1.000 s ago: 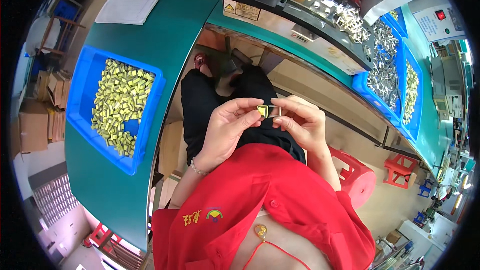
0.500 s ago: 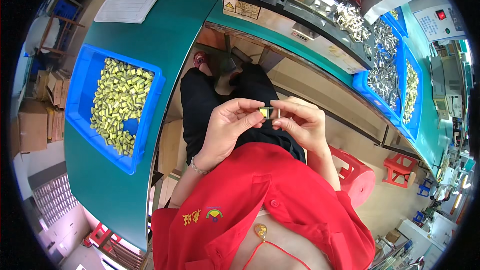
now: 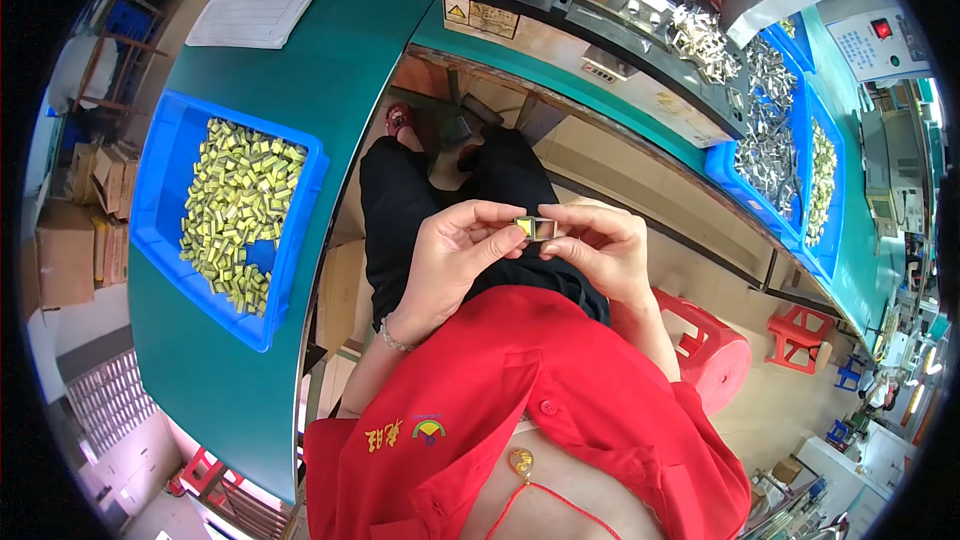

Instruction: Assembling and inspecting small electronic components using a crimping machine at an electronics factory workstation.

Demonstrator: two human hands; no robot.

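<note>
Over my lap, my two hands meet at their fingertips. My left hand (image 3: 455,252) pinches a small yellow-and-dark block (image 3: 523,226) between thumb and fingers. From the right, my right hand (image 3: 608,248) pinches a small U-shaped metal clip (image 3: 551,230), its open side toward the block. The clip's arms reach the block's right side; how far they overlap it is too small to tell. Fingertips cover parts of both pieces.
At left, a blue tray (image 3: 150,210) of similar blocks sits on the green table (image 3: 210,380). A black-topped machine (image 3: 640,80) bears loose metal pieces. More blue bins (image 3: 727,162) stand at right. Papers (image 3: 255,10) lie far left; a red stool (image 3: 715,365) stands beside me.
The clip in my right hand has turned so its U shape and opening show, and it now meets the block. Both hands stay nearly in place.
</note>
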